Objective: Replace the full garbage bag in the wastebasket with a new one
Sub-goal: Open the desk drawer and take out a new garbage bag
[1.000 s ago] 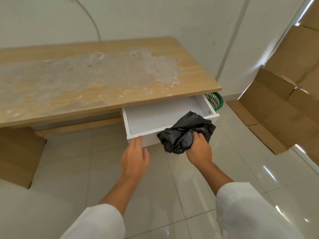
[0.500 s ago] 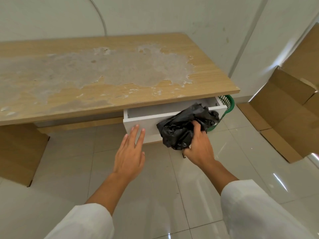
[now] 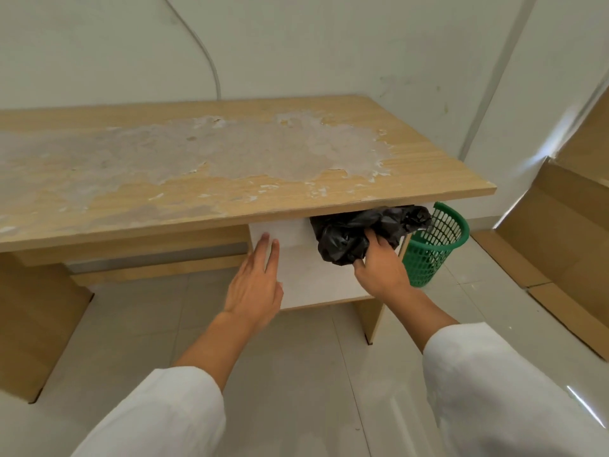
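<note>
My right hand [image 3: 380, 263] grips a crumpled black garbage bag [image 3: 352, 230] just under the desk's front edge. My left hand [image 3: 255, 285] lies flat, fingers together, with its fingertips on the white drawer front [image 3: 286, 232], which sits pushed in under the desktop. A green mesh wastebasket [image 3: 435, 245] stands on the floor to the right of the desk, behind my right hand; no bag shows in it from here.
The wooden desk [image 3: 197, 166] has a worn, peeling top and stands against a white wall. Flattened cardboard boxes [image 3: 560, 225] lean along the right wall. Glossy pale floor tiles [image 3: 296, 374] lie between me and the desk.
The drawer went from wide open to pushed in under my left hand. My right hand lifted the black bag out and holds it at the desk edge. The view moved back.
</note>
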### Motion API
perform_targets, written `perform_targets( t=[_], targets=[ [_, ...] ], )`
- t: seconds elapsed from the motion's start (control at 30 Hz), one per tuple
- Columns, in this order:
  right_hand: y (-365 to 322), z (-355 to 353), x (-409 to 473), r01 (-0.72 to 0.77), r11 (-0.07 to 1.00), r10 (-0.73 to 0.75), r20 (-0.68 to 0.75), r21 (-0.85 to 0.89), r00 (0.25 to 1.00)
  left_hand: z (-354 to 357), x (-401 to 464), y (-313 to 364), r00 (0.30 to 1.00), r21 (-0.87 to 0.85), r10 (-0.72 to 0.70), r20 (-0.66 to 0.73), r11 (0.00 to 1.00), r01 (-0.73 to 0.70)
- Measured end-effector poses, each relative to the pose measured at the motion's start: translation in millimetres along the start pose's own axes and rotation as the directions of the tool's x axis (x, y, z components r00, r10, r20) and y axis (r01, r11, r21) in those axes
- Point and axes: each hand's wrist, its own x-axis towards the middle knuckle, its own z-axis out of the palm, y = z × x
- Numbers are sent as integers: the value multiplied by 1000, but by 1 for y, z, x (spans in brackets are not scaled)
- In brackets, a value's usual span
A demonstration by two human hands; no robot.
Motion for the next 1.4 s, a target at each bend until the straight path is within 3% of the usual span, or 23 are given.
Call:
perform_targets(
  t=[0.23, 0.43, 0.6, 0.8, 0.93, 1.03, 1.2, 1.4],
  targets=[
    [3, 17, 37, 20, 999, -19, -20, 27, 1000, 24, 37, -21, 1000, 28, -8, -3, 1000, 8],
    [-1, 21, 22, -8, 996, 19, -125, 90, 992, 24, 29, -14, 1000, -79, -3, -1, 997, 3],
    [-9, -4, -11, -98, 995, 98, -189, 8, 977, -3, 14, 14, 991, -194, 137, 8, 972, -133],
    [-8, -72, -42, -152, 971, 168, -74, 184, 983, -56, 13, 69, 984, -315, 177, 11, 935, -164],
    [-12, -137, -57, -228, 846, 276, -29, 482, 961, -92, 17, 108, 981, -332, 192, 12, 926, -178],
    [-6, -194, -59, -205, 765, 281, -31, 611, 959, -121, 37, 138, 971, -276, 229, -72, 931, -240],
    [36, -267, -41, -171, 816, 258, -83, 552, 963, -157, 83, 204, 959, -371, 237, -157, 885, -280],
    [104, -352, 8, -92, 812, 190, -111, 576, 975, -178, 138, 317, 992, -633, 54, -110, 766, -112]
  ],
)
